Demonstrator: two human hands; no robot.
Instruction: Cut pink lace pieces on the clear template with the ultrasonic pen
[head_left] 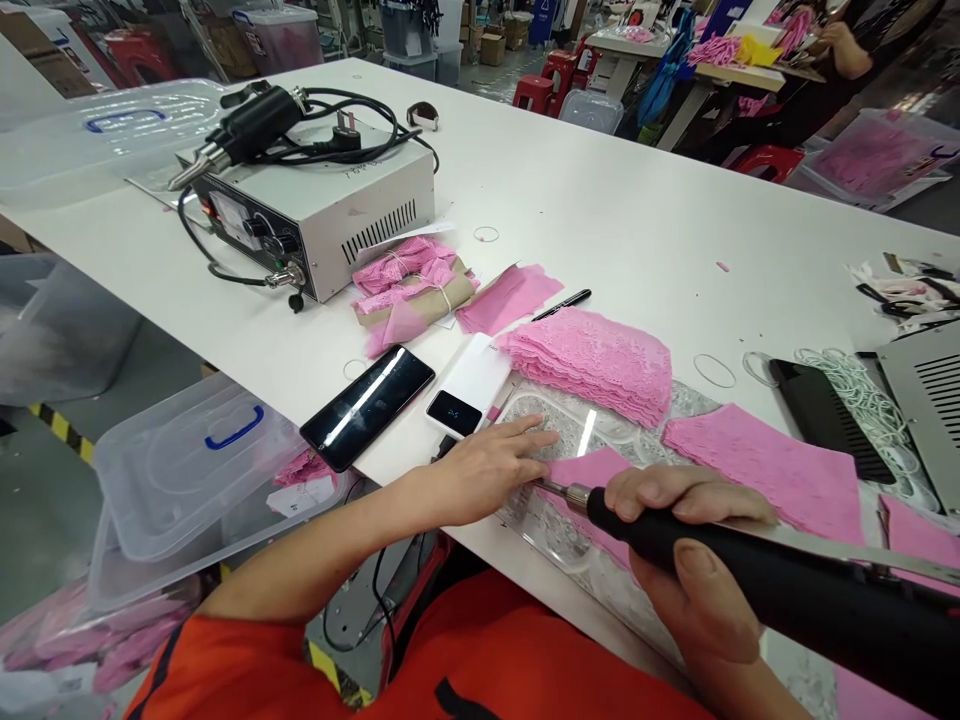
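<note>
My right hand [697,545] is wrapped around a thick black handheld tool [750,570] with a slim metal tip. The tip points left and meets the edge of a pink fabric piece [592,468], close to my left fingers. My left hand [487,470] lies flat with its fingers stretched out, on a clear plastic sheet or template [566,415] and by the fabric's left end. Behind it sits a stack of pink lace pieces [592,362]. Another cut pink piece [772,470] lies to the right, partly behind the tool.
On the left stands a grey control box [322,210] with a second black tool [255,125] and coiled cable on top. Nearer are a phone [367,405], a white power bank [472,385], a pen [562,304] and a pink lace bundle [409,285]. A co-worker's hand [844,48] shows at back right.
</note>
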